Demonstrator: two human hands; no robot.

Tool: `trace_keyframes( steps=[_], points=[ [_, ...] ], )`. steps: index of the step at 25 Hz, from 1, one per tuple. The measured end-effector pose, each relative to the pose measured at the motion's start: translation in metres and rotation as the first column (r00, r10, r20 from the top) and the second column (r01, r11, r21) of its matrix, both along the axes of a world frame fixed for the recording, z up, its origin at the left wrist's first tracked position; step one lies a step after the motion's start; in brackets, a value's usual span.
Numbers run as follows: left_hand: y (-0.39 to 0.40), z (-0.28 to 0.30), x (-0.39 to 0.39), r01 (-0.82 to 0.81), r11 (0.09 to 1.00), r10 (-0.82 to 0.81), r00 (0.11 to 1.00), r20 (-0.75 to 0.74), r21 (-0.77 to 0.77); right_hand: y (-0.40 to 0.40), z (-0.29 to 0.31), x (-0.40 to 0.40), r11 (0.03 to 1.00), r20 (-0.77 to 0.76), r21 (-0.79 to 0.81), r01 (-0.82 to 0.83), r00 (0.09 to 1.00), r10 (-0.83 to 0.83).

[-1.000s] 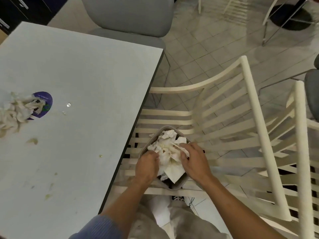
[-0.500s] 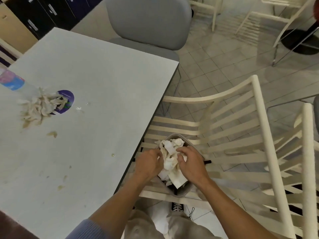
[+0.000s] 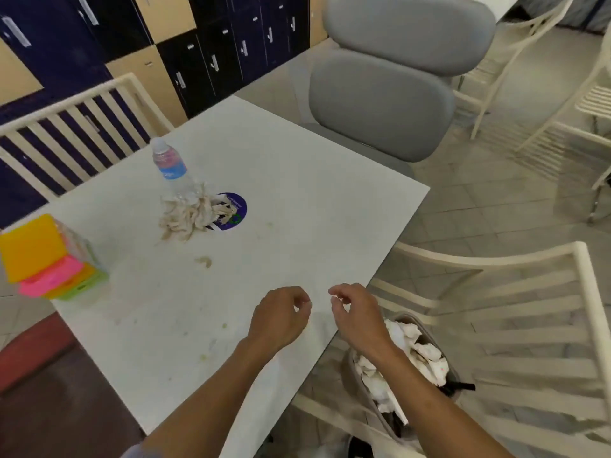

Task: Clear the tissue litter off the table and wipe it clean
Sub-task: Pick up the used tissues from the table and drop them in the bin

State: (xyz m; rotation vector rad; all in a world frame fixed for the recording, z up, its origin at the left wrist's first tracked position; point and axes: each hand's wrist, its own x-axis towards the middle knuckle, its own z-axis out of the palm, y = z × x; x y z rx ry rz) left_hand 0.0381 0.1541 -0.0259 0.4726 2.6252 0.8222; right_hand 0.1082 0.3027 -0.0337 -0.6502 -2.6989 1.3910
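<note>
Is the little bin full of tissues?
Nearly full. White crumpled tissues pile up to the rim of the bin on the slatted chair.

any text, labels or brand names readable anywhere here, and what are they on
None can be read.
Water bottle: blue label, print too blurred.
Round purple sticker on the table: pale lettering, too small and partly under the tissue pile.
Pink note on the coloured stack: faint marks, illegible.
Lockers: no readable numbers.
</note>
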Motion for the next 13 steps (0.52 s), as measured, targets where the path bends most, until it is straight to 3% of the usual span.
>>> trace_keyframes(
  steps=[6, 13],
  points=[
    [-0.091, 0.015, -0.067, -0.181, 0.983, 0.181, 0.983, -0.023, 0.001, -0.063, 0.011, -0.081, 0.979, 0.026, 0.032, -0.2, 0.98, 0.199],
    [-0.177, 0.01, -0.129, -0.341, 0.938, 0.341, 0.94, 0.015, 0.059, -0.132, 0.004, -0.179, 0.948, 0.078, 0.043, -0.314, 0.947, 0.31]
  ],
)
